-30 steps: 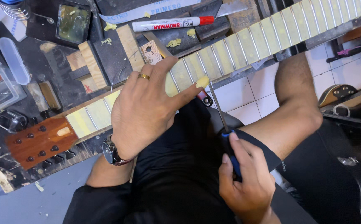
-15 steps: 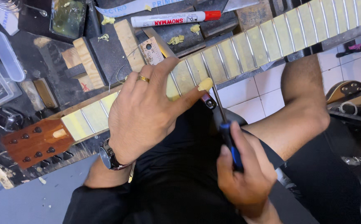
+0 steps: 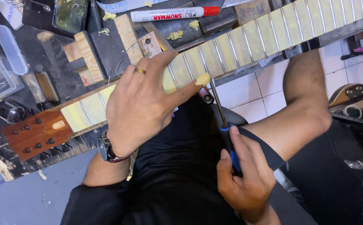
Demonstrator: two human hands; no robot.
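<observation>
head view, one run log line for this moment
left hand pressed flat on guitar neck | right hand holding blue-handled screwdriver, tip up at neck edge

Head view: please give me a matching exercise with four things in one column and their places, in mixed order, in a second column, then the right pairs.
Things:
1. long metal screwdriver with blue and black handle
2. white marker pen with red cap
3. brown wooden guitar headstock
4. gold ring

Places:
A. at the left end of the taped neck
B. on a finger of the left hand
C. gripped in the right hand
D. lying on the bench above the neck

Pairs: 1-C, 2-D, 3-A, 4-B
</observation>
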